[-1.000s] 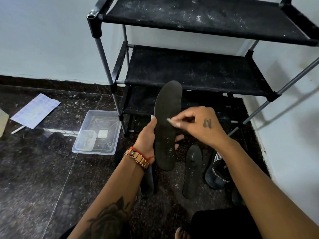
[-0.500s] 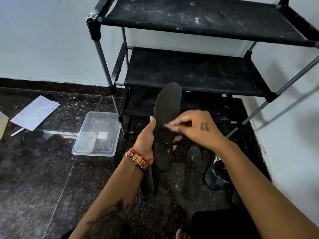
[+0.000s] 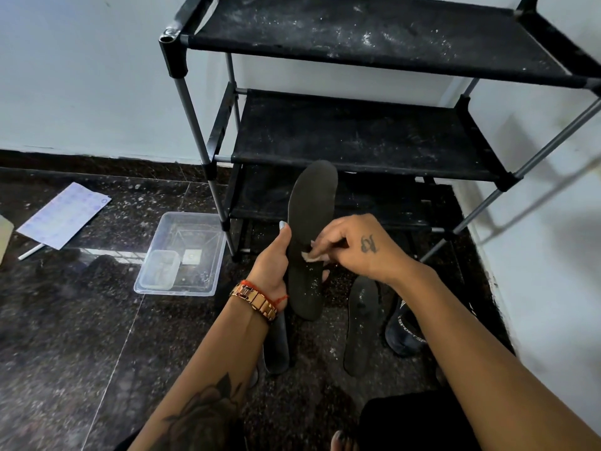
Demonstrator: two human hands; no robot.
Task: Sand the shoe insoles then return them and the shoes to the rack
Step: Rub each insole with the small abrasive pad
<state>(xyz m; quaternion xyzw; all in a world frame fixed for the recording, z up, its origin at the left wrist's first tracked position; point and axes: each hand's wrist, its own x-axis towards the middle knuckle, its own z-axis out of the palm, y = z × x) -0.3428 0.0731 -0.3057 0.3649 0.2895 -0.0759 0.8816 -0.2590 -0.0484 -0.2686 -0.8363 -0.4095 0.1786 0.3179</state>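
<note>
Place: home, corner of a room
Evidence, upper right: black fabric-shelf shoe rack (image 3: 357,135) against white wall (image 3: 81,76)
Evidence, lower left: dark polished granite floor (image 3: 65,336)
Evidence, lower centre: loose insoles (image 3: 362,323)

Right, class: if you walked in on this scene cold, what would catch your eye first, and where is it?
First, the black insole held upright at the centre: the left hand grips its edge while the right hand presses a small pale piece of sandpaper against it. Behind stands a dusty black shoe rack. On the dark floor lie another insole and, further left, a clear plastic tray.
</note>
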